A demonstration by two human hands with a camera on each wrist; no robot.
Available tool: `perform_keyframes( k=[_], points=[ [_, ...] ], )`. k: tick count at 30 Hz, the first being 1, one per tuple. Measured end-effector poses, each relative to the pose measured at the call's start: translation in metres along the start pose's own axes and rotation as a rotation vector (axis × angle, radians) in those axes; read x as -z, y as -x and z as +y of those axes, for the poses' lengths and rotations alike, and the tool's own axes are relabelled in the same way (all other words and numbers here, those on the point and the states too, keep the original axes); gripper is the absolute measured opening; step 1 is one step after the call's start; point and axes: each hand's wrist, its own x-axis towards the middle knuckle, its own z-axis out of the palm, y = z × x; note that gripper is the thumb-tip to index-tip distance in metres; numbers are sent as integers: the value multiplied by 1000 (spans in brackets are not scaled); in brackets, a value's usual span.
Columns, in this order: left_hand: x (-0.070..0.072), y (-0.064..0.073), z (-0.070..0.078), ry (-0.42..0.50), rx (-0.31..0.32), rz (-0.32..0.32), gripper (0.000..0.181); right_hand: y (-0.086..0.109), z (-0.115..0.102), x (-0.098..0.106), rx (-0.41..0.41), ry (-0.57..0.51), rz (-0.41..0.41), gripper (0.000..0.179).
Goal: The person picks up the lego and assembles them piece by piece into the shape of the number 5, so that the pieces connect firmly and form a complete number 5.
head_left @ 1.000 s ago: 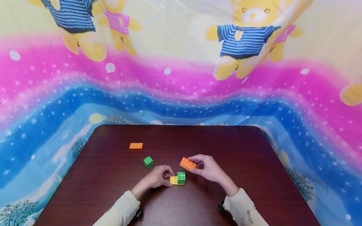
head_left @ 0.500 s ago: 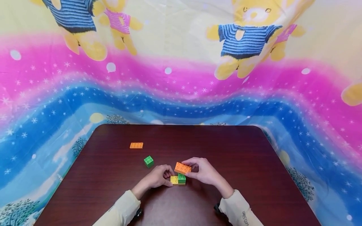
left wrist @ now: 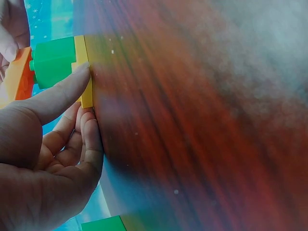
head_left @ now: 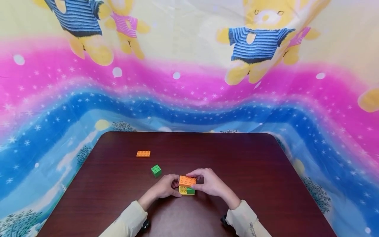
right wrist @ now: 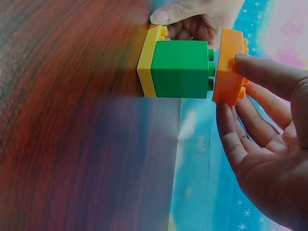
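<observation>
A yellow building-block plate (right wrist: 147, 65) lies flat on the table, with a green block (right wrist: 182, 70) fixed on its right half. My left hand (head_left: 164, 186) pinches the plate's left end between thumb and fingers. In my right hand (head_left: 211, 183) is an orange eight-stud brick (head_left: 187, 180), gripped at its right end by thumb and fingertips. The right wrist view shows this brick (right wrist: 228, 67) just above the green block's studs, slightly tilted, with a thin gap between them. From the head view it hides most of the green block's top.
On the dark wooden table (head_left: 251, 158), a second green block (head_left: 156, 170) stands beyond my left hand. Farther back lies a thin orange plate (head_left: 143, 153). A printed curtain (head_left: 189, 112) hangs behind the table's back edge and along its sides.
My right hand has moved left and down, bringing the orange brick from the right of the green block to over it and turning it straighter. My left hand has stayed on the yellow plate.
</observation>
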Motion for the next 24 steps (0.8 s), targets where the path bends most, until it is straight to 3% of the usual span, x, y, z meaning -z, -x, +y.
perform_keyframes(
  k=[24],
  points=[
    [0,0,1,-7,10,-1,35,-2,5,-4,25,37,-8,36]
  ],
)
